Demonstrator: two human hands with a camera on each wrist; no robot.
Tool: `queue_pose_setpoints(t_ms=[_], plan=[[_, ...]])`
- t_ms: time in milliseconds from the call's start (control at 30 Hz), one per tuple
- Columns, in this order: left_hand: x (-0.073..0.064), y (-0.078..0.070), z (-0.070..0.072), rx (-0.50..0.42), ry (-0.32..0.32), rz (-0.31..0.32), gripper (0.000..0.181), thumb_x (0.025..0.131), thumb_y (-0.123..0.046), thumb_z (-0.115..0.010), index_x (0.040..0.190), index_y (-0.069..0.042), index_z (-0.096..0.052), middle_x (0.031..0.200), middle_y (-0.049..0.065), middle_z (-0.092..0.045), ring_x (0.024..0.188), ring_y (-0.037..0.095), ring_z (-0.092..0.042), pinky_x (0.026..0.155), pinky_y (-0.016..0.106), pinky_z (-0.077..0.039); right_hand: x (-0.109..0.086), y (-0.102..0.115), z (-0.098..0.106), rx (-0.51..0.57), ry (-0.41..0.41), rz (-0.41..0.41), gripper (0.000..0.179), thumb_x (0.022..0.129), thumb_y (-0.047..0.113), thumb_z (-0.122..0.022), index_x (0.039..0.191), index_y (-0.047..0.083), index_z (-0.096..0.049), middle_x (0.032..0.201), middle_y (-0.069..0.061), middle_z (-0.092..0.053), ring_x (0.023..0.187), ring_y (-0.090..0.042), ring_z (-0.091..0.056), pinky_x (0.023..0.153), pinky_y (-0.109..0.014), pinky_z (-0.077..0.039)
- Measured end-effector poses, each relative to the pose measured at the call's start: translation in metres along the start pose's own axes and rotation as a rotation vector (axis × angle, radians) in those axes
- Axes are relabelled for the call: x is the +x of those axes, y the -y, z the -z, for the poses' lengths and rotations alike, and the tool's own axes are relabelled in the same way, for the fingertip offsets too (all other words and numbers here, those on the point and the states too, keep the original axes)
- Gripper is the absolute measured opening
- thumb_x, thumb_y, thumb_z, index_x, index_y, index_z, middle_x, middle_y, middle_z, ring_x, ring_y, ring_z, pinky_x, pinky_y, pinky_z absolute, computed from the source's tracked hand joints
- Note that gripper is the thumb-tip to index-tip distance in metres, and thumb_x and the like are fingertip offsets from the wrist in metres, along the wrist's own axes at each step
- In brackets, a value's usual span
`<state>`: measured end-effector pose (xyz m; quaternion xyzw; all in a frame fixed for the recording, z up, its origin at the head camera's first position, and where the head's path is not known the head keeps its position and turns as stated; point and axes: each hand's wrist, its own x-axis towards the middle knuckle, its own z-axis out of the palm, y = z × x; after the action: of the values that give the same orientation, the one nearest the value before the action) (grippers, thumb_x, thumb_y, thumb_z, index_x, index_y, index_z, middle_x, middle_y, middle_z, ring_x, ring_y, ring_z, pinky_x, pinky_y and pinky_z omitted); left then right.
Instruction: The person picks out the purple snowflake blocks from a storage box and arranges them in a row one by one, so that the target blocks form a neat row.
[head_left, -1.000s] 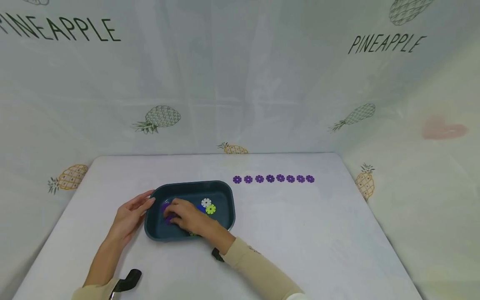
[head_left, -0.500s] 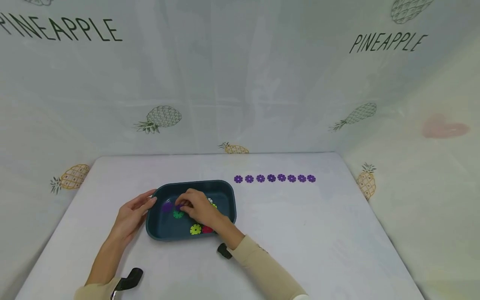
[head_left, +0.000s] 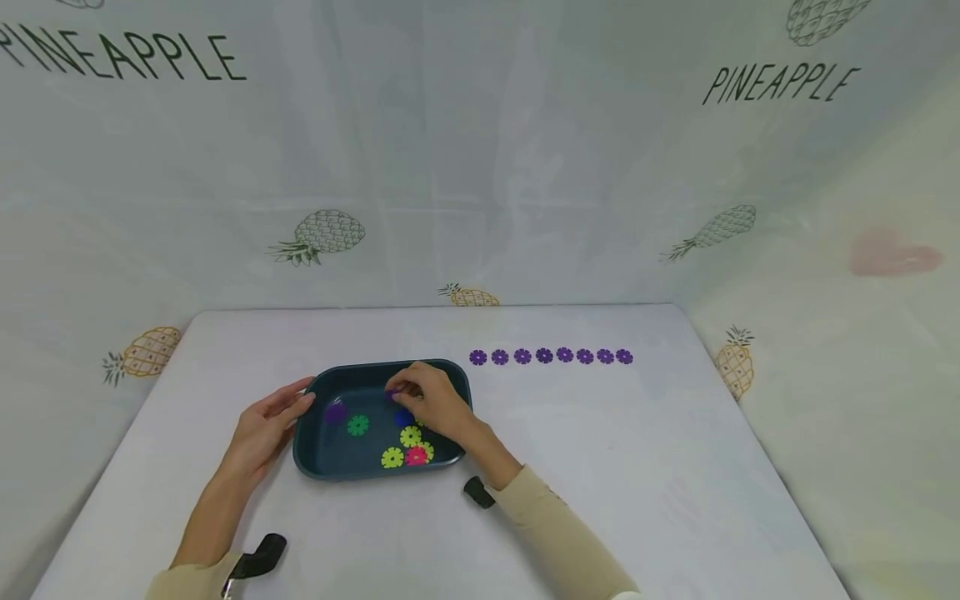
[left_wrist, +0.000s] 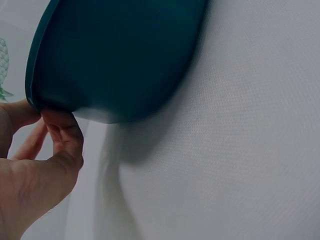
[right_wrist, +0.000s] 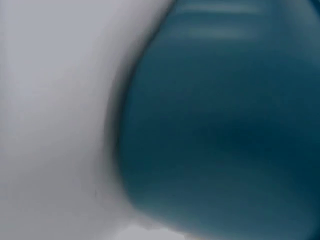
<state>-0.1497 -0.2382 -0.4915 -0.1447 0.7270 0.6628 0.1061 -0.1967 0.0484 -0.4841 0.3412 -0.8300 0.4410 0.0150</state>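
My left hand point(head_left: 259, 433) pinches the rim of a dark teal tray point(head_left: 318, 458) at its left end. The left wrist view shows the thumb and fingers on the tray's edge point(left_wrist: 115, 65). Over the tray's far right part, my right hand point(head_left: 438, 402) pinches a purple flower-shaped disc point(head_left: 390, 394) between thumb and fingertips. Inside the tray lie a purple disc point(head_left: 335, 412), a green disc point(head_left: 358, 426), a blue disc point(head_left: 403, 418), a pink-red disc point(head_left: 416, 456) and several yellow-green discs point(head_left: 392, 457). The right wrist view holds only the blurred tray wall point(right_wrist: 210, 125).
A straight row of several purple flower discs point(head_left: 543, 356) lies on the white table point(head_left: 600, 450), beyond and right of the tray. A pineapple-print cloth point(head_left: 480, 167) hangs behind the table.
My right hand has lifted from the tray's left part and moved right and away from me, carrying a purple disc. The left hand keeps its hold on the rim.
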Motion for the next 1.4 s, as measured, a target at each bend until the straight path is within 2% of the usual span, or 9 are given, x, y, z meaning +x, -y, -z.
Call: queue_pose_setpoints(t_ms=[233, 400, 667, 800, 1000, 1133, 1267, 1400], plan=[[0.001, -0.003, 0.001, 0.066, 0.016, -0.042, 0.071, 0.095, -0.048, -0.072, 0.154, -0.016, -0.049, 0.119, -0.016, -0.059, 0.111, 0.006, -0.052, 0.085, 0.017, -0.048, -0.008, -0.007, 0.025, 0.031, -0.09, -0.036, 0.016, 0.096, 0.0, -0.07, 0.112, 0.0, -0.073, 0.103, -0.01, -0.067, 0.092, -0.017, -0.065, 0.084, -0.021, -0.054], [-0.003, -0.006, 0.002, 0.116, 0.0, -0.067, 0.071, 0.094, -0.047, -0.073, 0.152, -0.011, -0.051, 0.116, -0.014, -0.061, 0.104, 0.002, -0.057, 0.083, 0.017, -0.05, -0.015, -0.014, 0.04, 0.057, -0.115, -0.071, 0.018, 0.097, 0.002, -0.07, 0.114, 0.003, -0.073, 0.107, -0.008, -0.069, 0.094, -0.017, -0.065, 0.085, -0.023, -0.055], [-0.003, -0.011, 0.002, 0.179, -0.006, -0.129, 0.069, 0.096, -0.044, -0.072, 0.149, -0.005, -0.053, 0.116, -0.002, -0.06, 0.097, 0.005, -0.059, 0.08, 0.019, -0.052, -0.028, -0.029, 0.064, 0.231, -0.162, -0.191, 0.019, 0.097, 0.007, -0.072, 0.116, 0.006, -0.073, 0.112, -0.007, -0.071, 0.1, -0.019, -0.065, 0.09, -0.027, -0.055], [-0.004, -0.011, 0.002, 0.18, 0.0, -0.112, 0.07, 0.096, -0.045, -0.072, 0.15, -0.006, -0.051, 0.118, -0.001, -0.059, 0.098, 0.005, -0.058, 0.081, 0.018, -0.052, -0.035, -0.038, 0.077, 0.284, -0.184, -0.257, 0.019, 0.098, 0.012, -0.073, 0.116, 0.007, -0.074, 0.109, -0.006, -0.071, 0.1, -0.019, -0.065, 0.09, -0.028, -0.055], [-0.005, -0.009, 0.003, 0.149, 0.002, -0.086, 0.071, 0.095, -0.047, -0.072, 0.151, -0.008, -0.051, 0.116, -0.007, -0.059, 0.1, 0.005, -0.057, 0.082, 0.018, -0.051, -0.045, -0.055, 0.093, 0.29, -0.246, -0.296, 0.023, 0.097, 0.013, -0.073, 0.119, 0.004, -0.074, 0.11, -0.012, -0.072, 0.102, -0.023, -0.064, 0.095, -0.035, -0.053], [-0.004, -0.008, 0.004, 0.137, 0.002, -0.082, 0.071, 0.095, -0.047, -0.072, 0.151, -0.01, -0.051, 0.116, -0.009, -0.059, 0.1, 0.005, -0.056, 0.082, 0.019, -0.051, -0.052, -0.063, 0.105, 0.309, -0.285, -0.353, 0.027, 0.098, 0.011, -0.072, 0.123, 0.001, -0.071, 0.115, -0.018, -0.07, 0.104, -0.025, -0.062, 0.093, -0.029, -0.052], [-0.004, -0.007, 0.005, 0.132, 0.001, -0.087, 0.07, 0.095, -0.048, -0.072, 0.151, -0.011, -0.052, 0.115, -0.011, -0.06, 0.101, 0.005, -0.056, 0.082, 0.019, -0.05, -0.058, -0.056, 0.121, 0.325, -0.312, -0.415, 0.028, 0.099, 0.009, -0.071, 0.124, -0.001, -0.07, 0.116, -0.02, -0.068, 0.104, -0.022, -0.062, 0.088, -0.019, -0.052], [-0.004, -0.007, 0.004, 0.119, 0.004, -0.086, 0.069, 0.095, -0.047, -0.072, 0.15, -0.011, -0.053, 0.114, -0.012, -0.06, 0.101, 0.006, -0.056, 0.082, 0.019, -0.05, -0.065, -0.046, 0.135, 0.338, -0.344, -0.459, 0.029, 0.098, 0.007, -0.071, 0.125, -0.005, -0.068, 0.115, -0.02, -0.068, 0.101, -0.016, -0.063, 0.088, -0.02, -0.052]])
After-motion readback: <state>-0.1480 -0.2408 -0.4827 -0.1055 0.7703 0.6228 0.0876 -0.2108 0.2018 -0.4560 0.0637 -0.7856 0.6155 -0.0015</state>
